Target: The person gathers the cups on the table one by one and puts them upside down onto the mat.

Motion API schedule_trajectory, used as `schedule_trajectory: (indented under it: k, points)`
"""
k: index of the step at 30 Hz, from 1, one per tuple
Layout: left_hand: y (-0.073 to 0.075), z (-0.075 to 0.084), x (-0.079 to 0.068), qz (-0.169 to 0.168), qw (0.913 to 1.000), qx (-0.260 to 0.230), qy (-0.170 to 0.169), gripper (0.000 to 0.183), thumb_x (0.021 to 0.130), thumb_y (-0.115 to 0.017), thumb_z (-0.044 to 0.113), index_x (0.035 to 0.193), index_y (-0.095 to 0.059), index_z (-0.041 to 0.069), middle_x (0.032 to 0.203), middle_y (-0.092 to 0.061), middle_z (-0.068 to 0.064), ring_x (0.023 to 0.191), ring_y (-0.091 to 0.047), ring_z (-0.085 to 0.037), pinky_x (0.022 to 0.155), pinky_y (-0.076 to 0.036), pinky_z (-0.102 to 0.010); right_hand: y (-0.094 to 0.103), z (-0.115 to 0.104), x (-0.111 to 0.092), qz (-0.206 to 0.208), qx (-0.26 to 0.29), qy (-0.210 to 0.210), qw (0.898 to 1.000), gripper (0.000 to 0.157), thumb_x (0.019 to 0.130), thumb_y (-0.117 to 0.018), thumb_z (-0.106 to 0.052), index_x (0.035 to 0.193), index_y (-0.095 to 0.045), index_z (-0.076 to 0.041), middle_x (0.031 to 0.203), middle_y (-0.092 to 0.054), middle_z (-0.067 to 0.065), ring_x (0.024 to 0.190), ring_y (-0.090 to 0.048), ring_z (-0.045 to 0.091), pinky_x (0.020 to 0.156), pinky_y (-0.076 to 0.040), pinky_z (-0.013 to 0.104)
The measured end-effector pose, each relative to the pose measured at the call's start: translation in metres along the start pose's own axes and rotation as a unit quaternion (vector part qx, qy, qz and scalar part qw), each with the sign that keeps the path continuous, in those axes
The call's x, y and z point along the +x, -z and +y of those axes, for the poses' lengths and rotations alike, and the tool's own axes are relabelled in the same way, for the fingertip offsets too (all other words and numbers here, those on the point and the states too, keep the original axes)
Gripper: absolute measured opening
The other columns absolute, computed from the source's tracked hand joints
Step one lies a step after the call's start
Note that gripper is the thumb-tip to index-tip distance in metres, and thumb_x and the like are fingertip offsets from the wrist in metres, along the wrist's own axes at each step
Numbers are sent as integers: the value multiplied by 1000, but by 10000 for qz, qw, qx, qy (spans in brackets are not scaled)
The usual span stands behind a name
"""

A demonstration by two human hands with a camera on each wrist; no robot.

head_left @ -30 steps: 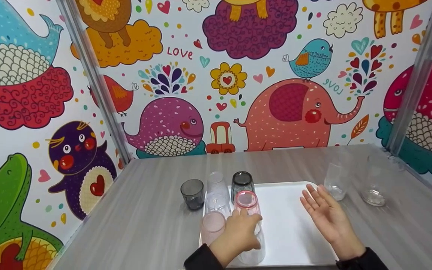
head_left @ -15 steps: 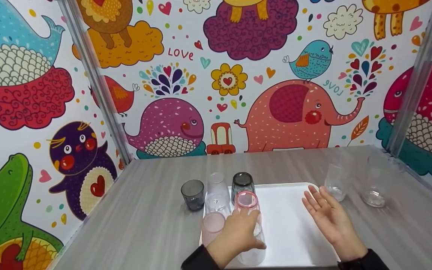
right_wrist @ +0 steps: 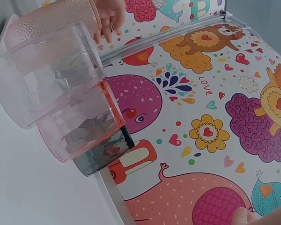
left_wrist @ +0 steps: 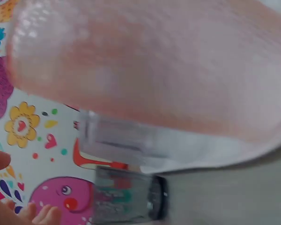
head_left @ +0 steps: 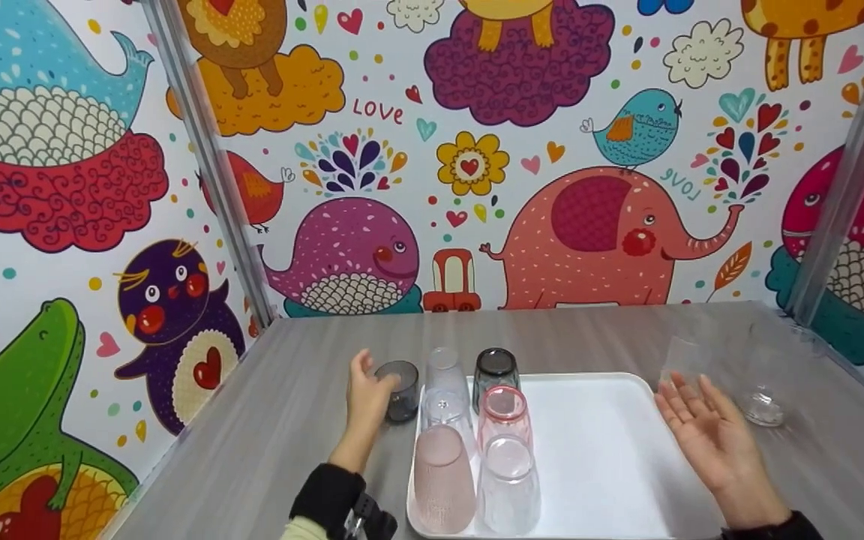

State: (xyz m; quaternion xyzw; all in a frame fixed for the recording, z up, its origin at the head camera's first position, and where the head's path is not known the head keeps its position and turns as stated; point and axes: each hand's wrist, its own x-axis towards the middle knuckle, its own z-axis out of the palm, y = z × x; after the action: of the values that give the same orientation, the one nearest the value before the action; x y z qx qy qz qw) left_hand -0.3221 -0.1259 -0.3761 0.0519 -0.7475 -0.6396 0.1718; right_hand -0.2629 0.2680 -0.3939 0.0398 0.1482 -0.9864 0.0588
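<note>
My left hand (head_left: 367, 397) is beside a dark grey glass (head_left: 404, 401) standing upright on the table, left of the tray. Its thumb overlaps the glass's rim in the head view; in the left wrist view the fingers (left_wrist: 44, 214) are spread apart from this glass. On the left half of a white tray (head_left: 604, 457) stand several upside-down glasses in two columns, among them a frosted pink glass (head_left: 443, 480), a ribbed clear glass (head_left: 511, 491), a pink-rimmed glass (head_left: 505, 420) and a dark glass (head_left: 496, 375). My right hand (head_left: 717, 442), palm up and holding nothing, hovers by the tray's right edge.
A clear glass (head_left: 687, 356) stands right of the tray, partly behind the right fingers. Another clear glass (head_left: 763, 405) is farther right. Patterned panels (head_left: 469, 97) with metal posts (head_left: 211, 165) enclose the grey table (head_left: 252, 450).
My left hand has gone from over the tray's glasses leftward to the dark grey glass. My right hand has shifted right, now overlapping a clear glass. The head view has turned slightly left.
</note>
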Motion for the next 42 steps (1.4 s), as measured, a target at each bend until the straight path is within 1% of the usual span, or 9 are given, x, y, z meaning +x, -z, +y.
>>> schedule_trajectory:
  k: [2, 5, 8, 12, 18, 23, 30, 34, 42]
  points:
    - [2, -21, 3, 38, 9992, 299, 251, 72, 74, -57, 2, 138, -24, -5, 137, -32, -29, 124, -34, -46, 102, -32, -50, 3, -5, -2, 160, 103, 54, 9998, 44, 92, -53, -20, 121, -23, -35, 105, -54, 2, 104, -50, 18, 110, -22, 26]
    - [0, -42, 8, 2, 9979, 541, 361, 78, 72, -60, 1, 137, -19, -10, 136, -29, -35, 126, -30, -48, 103, -30, -50, 6, -9, -2, 236, 266, 45, 9994, 51, 92, -54, -18, 123, -20, -39, 110, -52, 1, 109, -46, 16, 110, -22, 28]
    - [-3, -57, 14, -72, 9973, 570, 454, 84, 70, -63, 0, 137, -15, -12, 137, -25, -38, 128, -26, -49, 105, -27, -50, 7, -11, -3, 287, 549, 45, 9981, 58, 90, -57, -16, 126, -19, -42, 114, -51, 1, 121, -36, 10, 111, -20, 28]
    - [-7, -68, 22, -146, 9964, 678, 494, 92, 66, -67, -1, 139, -12, -11, 139, -20, -38, 130, -20, -49, 107, -22, -51, 7, -15, -4, 329, 883, 18, 9955, 64, 88, -59, -14, 129, -21, -43, 112, -53, 3, 126, -29, 5, 111, -17, 26]
    - [-11, -80, 31, -213, 9967, 509, 589, 97, 67, -69, -2, 141, -6, -8, 143, -15, -35, 132, -16, -47, 108, -19, -51, 13, -24, -11, 203, 706, 96, 9973, 42, 91, -56, -15, 119, -34, -35, 108, -56, 5, 110, -48, 17, 110, -22, 27]
    - [-12, -86, 32, -226, 9981, 223, 519, 98, 68, -69, 0, 141, -4, -8, 144, -14, -33, 133, -15, -45, 108, -18, -50, 15, -30, -16, -111, 688, 82, 9975, 24, 94, -51, -14, 110, -38, -27, 106, -56, 8, 103, -52, 23, 105, -31, 31]
    - [-17, -87, 31, -184, 9996, 142, 188, 94, 66, -71, 0, 140, -14, -7, 140, -23, -34, 129, -25, -46, 106, -22, -52, 18, -36, -20, 180, 558, 133, 9982, 40, 93, -52, -15, 115, -28, -39, 106, -55, 5, 105, -50, 20, 105, -32, 31]
    - [-18, -87, 30, -197, 9992, 252, 234, 91, 67, -72, 4, 139, -17, -5, 138, -28, -33, 127, -30, -45, 105, -25, -52, 21, -39, -20, 205, 511, 122, 9984, 36, 93, -51, -15, 114, -30, -36, 106, -56, 5, 104, -50, 20, 105, -33, 32]
    - [-17, -87, 31, -272, 9984, 410, 291, 88, 70, -72, 7, 138, -18, -6, 137, -30, -34, 125, -32, -45, 104, -27, -52, 24, -41, -19, 500, 562, 215, 9969, 38, 90, -57, -13, 111, -34, -34, 105, -57, 4, 104, -51, 19, 103, -35, 32]
